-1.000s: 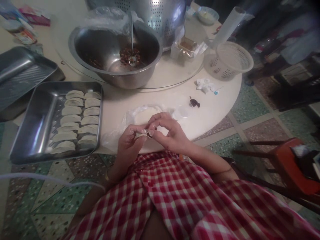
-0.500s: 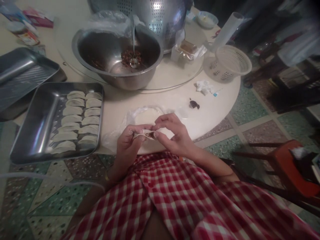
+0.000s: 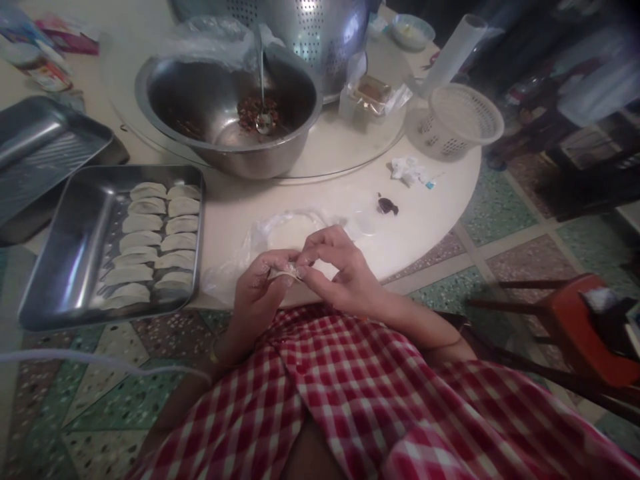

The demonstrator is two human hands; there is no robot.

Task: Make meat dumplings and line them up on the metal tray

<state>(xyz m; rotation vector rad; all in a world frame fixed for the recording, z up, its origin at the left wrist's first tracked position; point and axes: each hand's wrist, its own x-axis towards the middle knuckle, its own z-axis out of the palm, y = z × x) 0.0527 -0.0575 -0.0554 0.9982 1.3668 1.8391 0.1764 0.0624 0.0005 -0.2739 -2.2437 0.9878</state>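
Note:
Between my hands, just above the table's near edge, is a pale folded dumpling (image 3: pixel 286 272), partly covered by my fingers. My left hand (image 3: pixel 260 283) is closed around its left side, thumb in front. At its right end, the thumb and forefinger of my right hand (image 3: pixel 340 267) pinch the dough edge. Behind the hands, a stack of round dumpling wrappers (image 3: pixel 287 229) lies in a clear plastic bag (image 3: pixel 233 268). Finished dumplings (image 3: pixel 134 274) sit in two columns in a metal tray (image 3: pixel 75 267) to the left.
A large steel bowl (image 3: pixel 225 157) holds brown filling (image 3: pixel 250 110) and a spoon (image 3: pixel 261 73). Behind it stands a perforated steel colander (image 3: pixel 310 40). A white plastic basket (image 3: pixel 463 123) stands at the right edge. A second tray (image 3: pixel 45 147) is far left, an orange chair (image 3: pixel 590 327) right.
The wrapper's opening at the right, where filling showed, has been drawn together. My right hand has moved slightly left, closer to my left fingers.

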